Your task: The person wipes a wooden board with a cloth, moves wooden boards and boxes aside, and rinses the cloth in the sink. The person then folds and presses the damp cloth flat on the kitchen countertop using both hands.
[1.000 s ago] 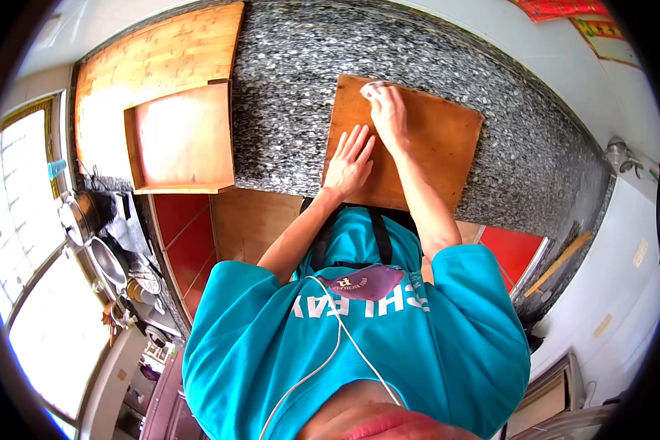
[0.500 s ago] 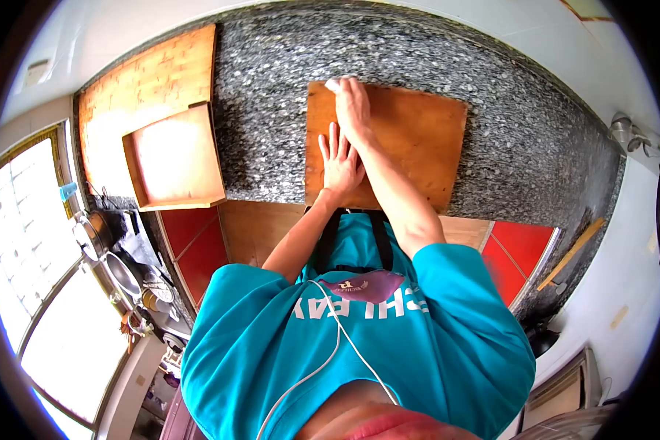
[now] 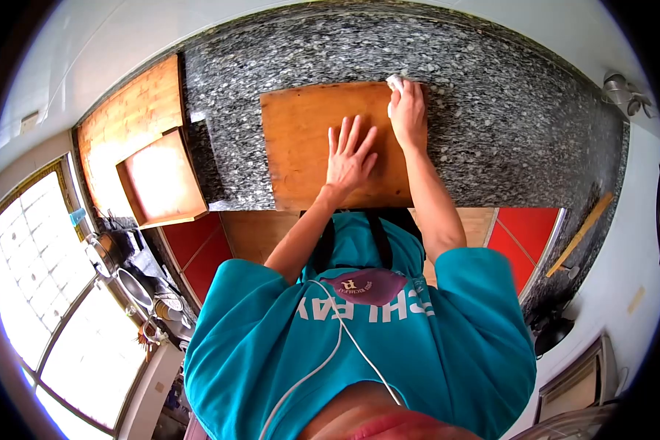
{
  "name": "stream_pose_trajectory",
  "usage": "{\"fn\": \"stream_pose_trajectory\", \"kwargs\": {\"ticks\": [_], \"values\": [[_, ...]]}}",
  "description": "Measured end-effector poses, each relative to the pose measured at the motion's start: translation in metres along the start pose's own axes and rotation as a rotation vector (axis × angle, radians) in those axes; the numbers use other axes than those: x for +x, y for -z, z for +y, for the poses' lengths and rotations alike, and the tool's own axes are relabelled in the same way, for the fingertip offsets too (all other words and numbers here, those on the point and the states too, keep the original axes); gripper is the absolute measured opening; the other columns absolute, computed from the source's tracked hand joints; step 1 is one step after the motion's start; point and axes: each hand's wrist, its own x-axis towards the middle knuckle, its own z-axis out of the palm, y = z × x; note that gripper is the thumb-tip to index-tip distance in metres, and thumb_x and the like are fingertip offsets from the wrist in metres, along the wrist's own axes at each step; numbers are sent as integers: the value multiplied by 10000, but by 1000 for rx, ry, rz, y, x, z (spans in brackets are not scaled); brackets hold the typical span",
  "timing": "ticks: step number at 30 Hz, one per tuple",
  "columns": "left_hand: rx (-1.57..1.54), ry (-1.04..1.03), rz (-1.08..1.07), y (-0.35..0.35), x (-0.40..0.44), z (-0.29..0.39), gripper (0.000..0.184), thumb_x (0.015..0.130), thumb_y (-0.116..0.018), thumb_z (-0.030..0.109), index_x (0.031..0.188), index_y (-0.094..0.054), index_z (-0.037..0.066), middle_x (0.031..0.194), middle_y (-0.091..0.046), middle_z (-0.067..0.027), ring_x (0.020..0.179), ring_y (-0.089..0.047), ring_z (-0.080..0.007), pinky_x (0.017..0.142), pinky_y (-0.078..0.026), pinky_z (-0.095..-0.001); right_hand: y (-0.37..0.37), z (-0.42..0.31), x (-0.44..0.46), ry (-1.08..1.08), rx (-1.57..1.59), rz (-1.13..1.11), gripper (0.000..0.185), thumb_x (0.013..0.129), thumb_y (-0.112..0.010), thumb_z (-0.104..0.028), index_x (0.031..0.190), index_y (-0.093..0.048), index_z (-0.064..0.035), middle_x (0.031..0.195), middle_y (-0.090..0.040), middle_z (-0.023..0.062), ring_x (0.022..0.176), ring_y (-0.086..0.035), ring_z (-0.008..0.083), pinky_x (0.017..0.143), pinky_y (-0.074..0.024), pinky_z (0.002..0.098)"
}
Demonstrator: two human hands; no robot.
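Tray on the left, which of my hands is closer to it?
Left. Your left hand rests on the board, to the right of the tray; your right hand is farther right, at the board's far right corner, holding a white wad.

My brown wooden board lies flat on the speckled counter, longer from 9 to 3 o'clock than from 12 to 6. Its 6 o'clock side is by the counter's front edge. My small white wad, maybe cloth, is scrunched in my right hand, around 1 o'clock from the board's middle.
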Motion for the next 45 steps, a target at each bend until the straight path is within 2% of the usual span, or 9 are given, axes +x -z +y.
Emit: {"fn": "stream_pose_trajectory", "kwargs": {"ticks": [1, 5, 10, 17, 24, 28, 32, 41, 45], "values": [[32, 10, -24, -5, 7, 9, 630, 925, -648, 376, 1518, -453, 288, 1648, -239, -150, 1506, -160, -472, 1184, -133, -671, 3, 4, -1, -19, 17, -38, 208, 917, -609, -73, 1095, -580, 33, 1041, -610, 218, 956, -612, 410, 816, -513, 475], [107, 86, -50, -19, 11, 17, 622, 925, -630, 417, 1515, -445, 350, 1660, -218, -116, 1514, -110, -477, 1178, -79, -695, 22, 40, -18, -20, 35, -67, 194, 925, -607, -66, 1082, -560, 39, 996, -588, 216, 921, -605, 408, 799, -508, 478], [131, 93, -38, -20, 14, 19, 620, 915, -642, 417, 1506, -463, 357, 1662, -229, -100, 1514, -126, -472, 1176, -92, -694, 49, 52, -74, -45, 72, -153, 243, 916, -614, -37, 1143, -556, 29, 992, -584, 201, 952, -602, 398, 809, -509, 478], [160, 92, -32, -22, 12, 18, 616, 910, -641, 422, 1498, -470, 365, 1663, -230, -90, 1515, -131, -469, 1177, -91, -694, 23, 54, 6, 47, 117, -41, 185, 912, -616, -41, 1074, -561, 29, 973, -585, 207, 902, -597, 416, 784, -504, 482], [161, 87, -7, -26, 13, 16, 606, 919, -625, 434, 1500, -468, 364, 1667, -220, -93, 1511, -128, -479, 1168, -79, -710, 49, 60, -93, 40, 159, -86, 241, 883, -629, -24, 1103, -552, 35, 962, -571, 225, 878, -600, 432, 745, -506, 492], [170, 69, -14, -23, 13, 16, 603, 926, -623, 431, 1504, -467, 357, 1665, -223, -100, 1513, -125, -478, 1166, -84, -706, 44, 60, -55, -4, 168, -166, 234, 903, -622, -34, 1116, -557, 36, 979, -583, 230, 881, -604, 431, 767, -506, 484], [159, 66, -4, -24, 11, 16, 599, 927, -622, 435, 1501, -469, 360, 1666, -221, -94, 1515, -121, -469, 1166, -86, -710, 31, 53, -10, 30, 171, -30, 193, 914, -619, -41, 1084, -569, 36, 973, -588, 216, 881, -604, 425, 765, -503, 479], [169, 48, 29, -32, 8, 14, 619, 930, -620, 433, 1519, -446, 363, 1663, -232, -104, 1512, -131, -476, 1164, -85, -707, 53, 64, -150, 0, 185, -78, 278, 875, -655, -40, 1133, -579, 32, 996, -579, 230, 916, -602, 434, 767, -503, 492], [172, 36, 33, -33, 8, 12, 612, 935, -615, 438, 1518, -445, 363, 1661, -234, -105, 1510, -133, -479, 1162, -92, -709, 52, 66, -95, 10, 81, -157, 252, 888, -640, -56, 1113, -590, 46, 962, -580, 213, 883, -595, 416, 773, -496, 488]]}}
